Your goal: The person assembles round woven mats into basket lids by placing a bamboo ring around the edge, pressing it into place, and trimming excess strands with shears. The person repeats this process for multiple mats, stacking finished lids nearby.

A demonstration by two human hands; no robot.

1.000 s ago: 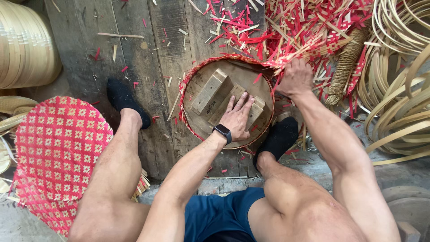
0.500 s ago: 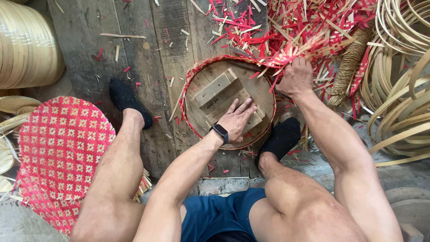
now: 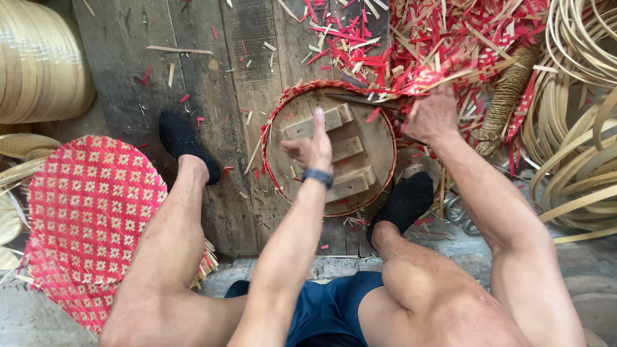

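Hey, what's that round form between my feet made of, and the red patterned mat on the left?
The round form looks like bare, unfinished wood: pale grain, with blocky wooden bars across it. Its red rim appears to be woven dyed strips, likely bamboo. The woven mat looks like flat red and natural tan strips interlaced, matte, probably bamboo too. Left hand is raised over the form; right hand is at its edge.

Basket-weaving workshop, floor level. Worn plank floor [image 3: 212, 96] littered with red and natural bamboo offcuts [image 3: 450, 38]; coiled split-cane hoops [image 3: 578, 115] right; woven red mat [image 3: 83, 218] near left; stacked trays [image 3: 38, 64] far left.
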